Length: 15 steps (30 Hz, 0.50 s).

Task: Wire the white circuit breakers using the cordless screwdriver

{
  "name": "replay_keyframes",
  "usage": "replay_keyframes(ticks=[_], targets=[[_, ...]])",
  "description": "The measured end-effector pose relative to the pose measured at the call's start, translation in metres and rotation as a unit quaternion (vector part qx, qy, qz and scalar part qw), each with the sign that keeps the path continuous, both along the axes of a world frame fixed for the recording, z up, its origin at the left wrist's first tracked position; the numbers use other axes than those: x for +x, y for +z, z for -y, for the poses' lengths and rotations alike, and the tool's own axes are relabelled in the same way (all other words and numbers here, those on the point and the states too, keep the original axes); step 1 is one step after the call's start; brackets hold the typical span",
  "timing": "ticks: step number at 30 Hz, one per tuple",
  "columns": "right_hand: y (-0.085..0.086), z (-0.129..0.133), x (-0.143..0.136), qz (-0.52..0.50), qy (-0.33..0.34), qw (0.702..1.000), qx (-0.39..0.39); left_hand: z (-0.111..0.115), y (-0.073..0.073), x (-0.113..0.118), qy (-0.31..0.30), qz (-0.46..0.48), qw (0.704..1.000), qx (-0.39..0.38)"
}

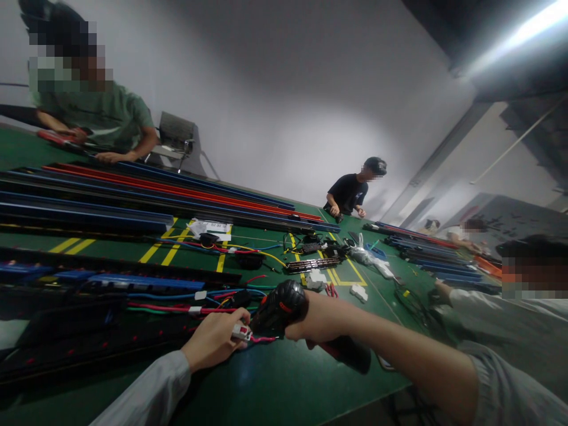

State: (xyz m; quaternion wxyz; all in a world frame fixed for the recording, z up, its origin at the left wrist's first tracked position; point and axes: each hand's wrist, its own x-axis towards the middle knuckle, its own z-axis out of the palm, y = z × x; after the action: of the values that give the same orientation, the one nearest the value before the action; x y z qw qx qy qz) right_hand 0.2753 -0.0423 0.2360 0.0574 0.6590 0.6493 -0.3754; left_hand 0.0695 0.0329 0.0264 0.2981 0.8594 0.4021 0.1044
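Observation:
Between its fingers my left hand [216,337] pinches a small white connector [242,332] with a red part, from which a short red wire [265,339] sticks out to the right. My right hand [317,316] is wrapped round a black power drill [280,307] with orange-red marks. The drill's front is close to the connector; whether they touch is hard to tell. Red, green and blue wires [168,309] run leftward from near my left hand along a black strip.
Long blue, black and red profiles [195,198] cross the green table [284,384]. White blocks [316,279] and a plastic bag [368,257] lie beyond the drill. A person in green [106,115] works at the far left, another in black [347,192] behind, others at right.

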Motion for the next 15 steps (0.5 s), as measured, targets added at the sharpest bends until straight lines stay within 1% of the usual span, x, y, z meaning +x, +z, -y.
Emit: replay_keyframes(ticks=[6,10,15], targets=[[-0.0004,-0.0018,0.0016,-0.056,0.006,0.998,-0.027,-0.0015,-0.0037,-0.0007,0.005,0.004,1.0,0.01],[-0.0011,-0.0003,0.0015,-0.033,-0.013,0.999,-0.018,-0.0027,-0.0064,-0.0016,0.005,0.005,1.0,0.015],[-0.0033,-0.001,-0.0004,-0.019,-0.005,1.0,-0.003,-0.0039,-0.0085,-0.001,0.007,0.004,1.0,0.016]])
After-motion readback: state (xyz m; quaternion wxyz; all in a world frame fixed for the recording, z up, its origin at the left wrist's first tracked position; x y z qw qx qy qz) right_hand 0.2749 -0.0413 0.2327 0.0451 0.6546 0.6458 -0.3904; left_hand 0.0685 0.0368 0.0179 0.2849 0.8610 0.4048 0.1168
